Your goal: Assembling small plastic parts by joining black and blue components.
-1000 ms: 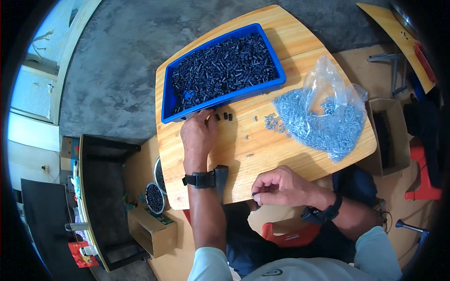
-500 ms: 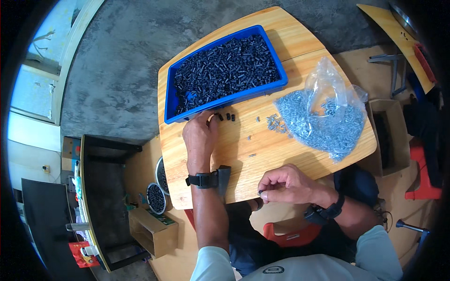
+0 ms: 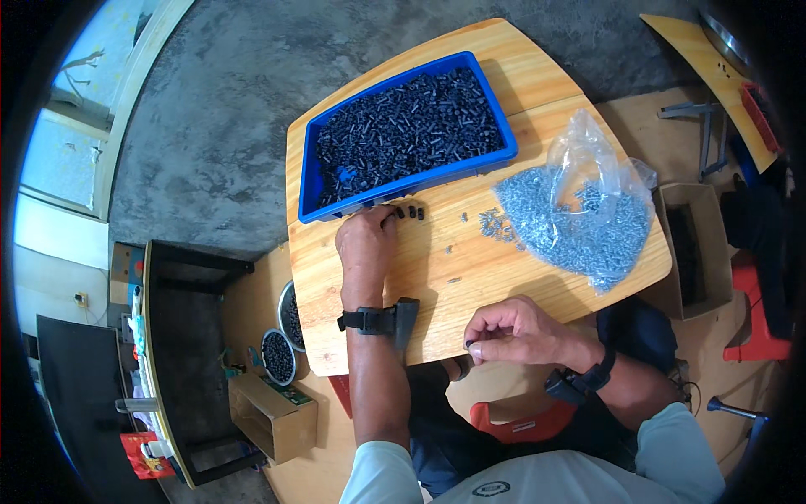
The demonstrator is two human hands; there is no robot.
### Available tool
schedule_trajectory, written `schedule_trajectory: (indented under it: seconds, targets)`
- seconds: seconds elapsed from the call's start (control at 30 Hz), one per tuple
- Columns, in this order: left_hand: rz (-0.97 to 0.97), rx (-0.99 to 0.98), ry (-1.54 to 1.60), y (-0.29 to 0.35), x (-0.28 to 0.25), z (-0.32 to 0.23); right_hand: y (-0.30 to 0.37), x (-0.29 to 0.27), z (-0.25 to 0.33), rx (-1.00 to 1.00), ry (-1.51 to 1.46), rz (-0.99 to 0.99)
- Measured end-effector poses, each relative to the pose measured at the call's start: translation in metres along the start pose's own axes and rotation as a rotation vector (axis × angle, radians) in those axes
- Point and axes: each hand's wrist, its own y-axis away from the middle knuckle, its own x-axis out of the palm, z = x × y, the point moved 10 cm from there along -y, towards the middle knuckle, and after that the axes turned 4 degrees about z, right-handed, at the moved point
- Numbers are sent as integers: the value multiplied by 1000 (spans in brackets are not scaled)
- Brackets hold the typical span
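Note:
At the near edge of the blue tray (image 3: 409, 184), which is full of small black cylindrical pieces (image 3: 407, 126), my left hand (image 3: 367, 244) rests on the table with curled fingers. Its fingertips are beside a short row of small black pieces (image 3: 412, 212); whatever they pinch is hidden. My right hand (image 3: 514, 329), over the table's front edge, pinches a small black piece (image 3: 470, 344) between thumb and fingers. To the right lies a clear plastic bag (image 3: 579, 223) of small silvery screws, with several loose screws (image 3: 495, 225) spilled beside it.
The wooden table (image 3: 453, 311) ends close to my body. Bowls of black pieces (image 3: 278, 355) and an open cardboard box (image 3: 273, 416) stand low at the left. Another cardboard box (image 3: 714, 252) and a red stool (image 3: 756, 311) are at the right.
The whole view has shifted slightly. My left hand has edged a little toward the row of black pieces. My right hand keeps its pinch in nearly the same place.

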Motion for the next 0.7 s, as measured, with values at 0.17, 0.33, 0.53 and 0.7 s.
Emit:
schedule_trajectory:
  seconds: [0.17,0.33,0.53,0.7]
  targets:
    - [-21,11,-40,0,3,-5,1,1,1,3,-23,0]
    - [12,-11,-20,4,-3,-8,2,1,0,68,36,31]
    - [-48,-40,412,14,-11,3,0,-2,3,-119,-28,-66]
    - [64,-137,967,23,-5,-15,3,-5,8,-123,-2,-136]
